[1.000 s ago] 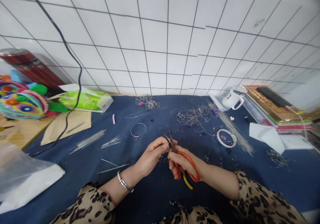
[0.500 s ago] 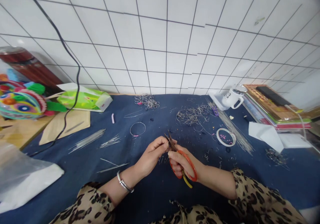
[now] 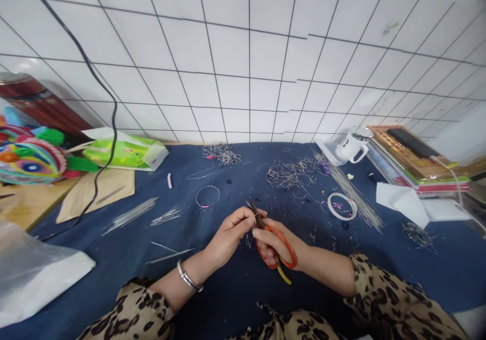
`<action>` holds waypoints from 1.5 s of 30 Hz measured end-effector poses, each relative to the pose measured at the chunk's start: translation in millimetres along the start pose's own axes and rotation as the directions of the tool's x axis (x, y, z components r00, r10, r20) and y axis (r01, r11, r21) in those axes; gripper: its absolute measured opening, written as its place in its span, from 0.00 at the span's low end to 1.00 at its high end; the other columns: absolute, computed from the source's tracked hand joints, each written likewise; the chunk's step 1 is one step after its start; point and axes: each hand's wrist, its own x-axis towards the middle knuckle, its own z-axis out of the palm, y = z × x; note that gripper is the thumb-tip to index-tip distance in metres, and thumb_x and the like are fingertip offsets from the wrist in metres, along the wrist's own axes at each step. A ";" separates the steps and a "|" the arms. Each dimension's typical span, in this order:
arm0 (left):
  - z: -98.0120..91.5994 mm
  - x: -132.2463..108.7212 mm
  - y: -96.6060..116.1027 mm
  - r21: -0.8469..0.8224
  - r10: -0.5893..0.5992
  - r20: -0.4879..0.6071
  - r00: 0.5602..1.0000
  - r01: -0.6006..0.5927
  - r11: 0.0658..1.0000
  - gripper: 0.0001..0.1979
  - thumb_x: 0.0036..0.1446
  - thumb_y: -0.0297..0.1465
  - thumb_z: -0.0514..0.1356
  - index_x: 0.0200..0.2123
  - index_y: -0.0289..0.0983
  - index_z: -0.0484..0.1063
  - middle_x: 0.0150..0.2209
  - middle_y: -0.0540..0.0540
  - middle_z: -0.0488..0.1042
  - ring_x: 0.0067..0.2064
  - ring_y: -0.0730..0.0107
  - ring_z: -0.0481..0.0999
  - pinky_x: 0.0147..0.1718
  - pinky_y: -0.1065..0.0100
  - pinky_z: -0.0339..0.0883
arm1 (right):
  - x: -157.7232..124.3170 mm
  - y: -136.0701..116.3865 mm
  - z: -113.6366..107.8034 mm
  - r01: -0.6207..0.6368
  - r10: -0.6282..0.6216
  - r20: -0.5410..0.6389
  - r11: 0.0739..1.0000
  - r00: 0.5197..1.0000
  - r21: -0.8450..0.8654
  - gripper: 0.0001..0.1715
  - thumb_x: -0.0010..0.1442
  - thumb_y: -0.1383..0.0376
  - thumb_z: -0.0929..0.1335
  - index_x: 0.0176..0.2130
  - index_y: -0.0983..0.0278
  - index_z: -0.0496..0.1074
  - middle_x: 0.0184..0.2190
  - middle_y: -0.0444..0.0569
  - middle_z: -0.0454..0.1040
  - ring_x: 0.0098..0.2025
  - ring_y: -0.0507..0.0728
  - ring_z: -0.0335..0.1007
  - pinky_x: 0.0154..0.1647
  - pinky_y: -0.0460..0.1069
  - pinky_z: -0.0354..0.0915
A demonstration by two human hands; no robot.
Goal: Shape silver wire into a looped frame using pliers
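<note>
My right hand [image 3: 274,243] grips small pliers [image 3: 272,241] with orange and yellow handles, the dark jaws pointing up and left. My left hand [image 3: 230,232] is pinched at the jaws, fingertips pressed together on a thin piece of wire too fine to make out. Both hands hover over the blue cloth [image 3: 212,284] near the table's front. A silver bangle [image 3: 189,277] sits on my left wrist. A wire ring with a pink bead [image 3: 207,196] lies just beyond my left hand.
Bundles of straight wires [image 3: 131,214] lie to the left, tangled wire heaps [image 3: 292,173] at the back. A tape roll [image 3: 342,206], a white mug [image 3: 355,144], stacked books [image 3: 415,165], white paper [image 3: 408,204], a green tissue pack [image 3: 125,151], a colourful toy [image 3: 28,157], a plastic bag [image 3: 34,274] and a hanging black cable [image 3: 108,112] surround the cloth.
My hands stay together at the pliers' jaws; the pliers have tilted slightly. The view has shifted a little.
</note>
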 end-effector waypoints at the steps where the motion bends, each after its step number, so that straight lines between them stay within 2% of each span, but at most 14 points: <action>1: -0.5 0.1 0.0 0.000 0.006 -0.002 1.000 -0.006 1.000 0.07 0.57 0.29 0.54 0.27 0.35 0.66 0.39 0.44 0.71 0.42 0.66 0.68 0.43 0.66 0.57 | -0.6 -2.0 -1.3 0.001 -0.001 0.025 1.000 1.000 0.006 0.17 0.56 0.52 0.63 0.38 0.61 0.58 0.18 0.35 0.55 0.15 0.45 0.51 0.15 0.42 0.56; 4: -1.2 1.0 -0.9 -0.031 0.018 -0.015 1.000 -0.019 0.999 0.07 0.57 0.28 0.54 0.27 0.35 0.66 0.31 0.47 0.71 0.38 0.68 0.68 0.42 0.67 0.59 | -2.9 -10.9 -4.7 -0.009 0.005 0.066 0.998 0.998 0.068 0.16 0.57 0.52 0.62 0.36 0.62 0.58 0.19 0.37 0.57 0.17 0.46 0.54 0.18 0.43 0.58; 7: -0.1 2.1 -0.9 -0.127 0.018 -0.008 1.000 -0.019 0.992 0.07 0.57 0.28 0.53 0.28 0.35 0.66 0.37 0.45 0.71 0.39 0.68 0.69 0.42 0.64 0.60 | -7.0 -25.5 -8.9 -0.017 0.009 0.074 0.994 0.997 0.105 0.16 0.59 0.53 0.60 0.37 0.62 0.59 0.22 0.38 0.57 0.18 0.46 0.53 0.19 0.43 0.57; 11: 0.5 2.5 0.9 -0.170 0.022 0.007 1.000 -0.021 0.985 0.07 0.58 0.27 0.52 0.28 0.34 0.66 0.44 0.41 0.71 0.47 0.60 0.68 0.47 0.57 0.59 | -15.3 -50.6 -25.0 0.062 -0.077 -0.040 0.953 0.996 -0.297 0.19 0.58 0.49 0.59 0.38 0.61 0.60 0.22 0.39 0.57 0.19 0.47 0.53 0.22 0.45 0.57; 12: -0.2 2.5 1.2 -0.165 0.020 0.003 1.000 -0.019 0.986 0.07 0.58 0.27 0.52 0.28 0.34 0.66 0.45 0.40 0.71 0.48 0.59 0.67 0.47 0.56 0.59 | -17.3 -55.6 -31.8 0.055 -0.116 -0.086 0.852 0.989 -0.520 0.18 0.56 0.50 0.61 0.38 0.62 0.61 0.23 0.40 0.60 0.21 0.48 0.56 0.25 0.46 0.58; 14: -2.3 2.5 1.3 -0.159 0.012 -0.003 1.000 -0.012 0.987 0.07 0.58 0.27 0.52 0.28 0.34 0.66 0.45 0.39 0.71 0.50 0.57 0.67 0.47 0.55 0.58 | -20.5 -61.0 -47.8 -0.059 -0.259 -0.208 0.485 0.943 -0.872 0.19 0.53 0.51 0.65 0.39 0.62 0.64 0.27 0.43 0.65 0.28 0.52 0.61 0.32 0.48 0.58; 17: -5.8 2.8 0.7 -0.162 -0.001 -0.008 1.000 0.000 0.987 0.07 0.57 0.28 0.53 0.28 0.35 0.65 0.44 0.39 0.71 0.49 0.56 0.67 0.47 0.54 0.59 | -23.8 -55.8 -72.3 -0.348 -0.365 -0.325 0.004 0.873 -0.938 0.22 0.54 0.55 0.64 0.47 0.61 0.62 0.37 0.51 0.67 0.37 0.58 0.65 0.36 0.50 0.58; 20: -7.9 3.2 0.2 -0.179 -0.011 -0.012 1.000 0.009 0.984 0.07 0.57 0.28 0.53 0.27 0.35 0.65 0.43 0.39 0.72 0.48 0.57 0.68 0.47 0.54 0.59 | -27.6 -43.3 -87.0 -0.385 -0.315 -0.301 -0.248 0.900 -0.889 0.23 0.56 0.59 0.62 0.51 0.62 0.61 0.40 0.55 0.67 0.41 0.60 0.65 0.38 0.51 0.57; 24: -9.1 4.4 0.2 -0.230 -0.023 -0.028 0.999 0.016 0.973 0.07 0.57 0.28 0.53 0.26 0.34 0.65 0.42 0.39 0.72 0.48 0.58 0.69 0.47 0.55 0.59 | -34.9 -39.4 -82.4 -0.377 -0.338 -0.245 -0.409 0.909 -0.831 0.22 0.57 0.58 0.61 0.50 0.64 0.64 0.38 0.57 0.67 0.41 0.62 0.64 0.41 0.54 0.56; 28: -9.5 6.0 -0.9 -0.297 -0.055 -0.040 0.998 0.041 0.954 0.06 0.56 0.28 0.53 0.27 0.35 0.65 0.42 0.40 0.73 0.48 0.58 0.68 0.47 0.55 0.59 | -35.4 -46.7 -62.5 -0.278 -0.401 -0.120 -0.363 0.908 -0.890 0.15 0.59 0.60 0.60 0.42 0.64 0.68 0.35 0.55 0.69 0.41 0.60 0.64 0.42 0.53 0.55; 32: -8.4 6.4 -0.3 -0.363 -0.089 -0.059 0.994 0.062 0.930 0.06 0.56 0.29 0.54 0.27 0.35 0.66 0.43 0.40 0.73 0.49 0.58 0.68 0.47 0.55 0.59 | -22.8 -43.3 -45.6 0.004 -0.374 0.044 -0.108 0.927 -0.994 0.13 0.60 0.62 0.60 0.37 0.63 0.71 0.33 0.49 0.71 0.38 0.53 0.66 0.41 0.47 0.57; 39: -8.2 7.5 3.1 -0.401 -0.109 -0.090 0.990 0.064 0.914 0.06 0.54 0.29 0.56 0.26 0.34 0.67 0.42 0.41 0.74 0.48 0.59 0.70 0.47 0.57 0.59 | 3.9 -32.5 -33.8 0.099 -0.372 0.028 0.174 0.928 -0.980 0.09 0.57 0.62 0.63 0.35 0.63 0.70 0.28 0.45 0.70 0.32 0.51 0.65 0.35 0.46 0.58; 42: -10.5 8.7 2.8 -0.400 -0.102 -0.099 0.990 0.054 0.915 0.06 0.54 0.30 0.56 0.26 0.34 0.66 0.42 0.41 0.74 0.48 0.59 0.70 0.48 0.57 0.59 | -0.1 -35.6 -36.4 0.061 -0.339 0.014 0.127 0.941 -0.990 0.10 0.58 0.61 0.63 0.35 0.63 0.70 0.29 0.46 0.70 0.33 0.52 0.65 0.36 0.46 0.57; 45: -15.0 10.5 2.4 -0.384 -0.091 -0.123 0.988 0.037 0.923 0.06 0.54 0.30 0.56 0.26 0.34 0.66 0.42 0.41 0.74 0.48 0.59 0.70 0.48 0.57 0.58 | -17.5 -35.4 -37.1 -0.005 -0.261 0.011 -0.061 0.965 -0.998 0.13 0.58 0.59 0.62 0.38 0.64 0.70 0.33 0.49 0.69 0.38 0.55 0.64 0.40 0.49 0.58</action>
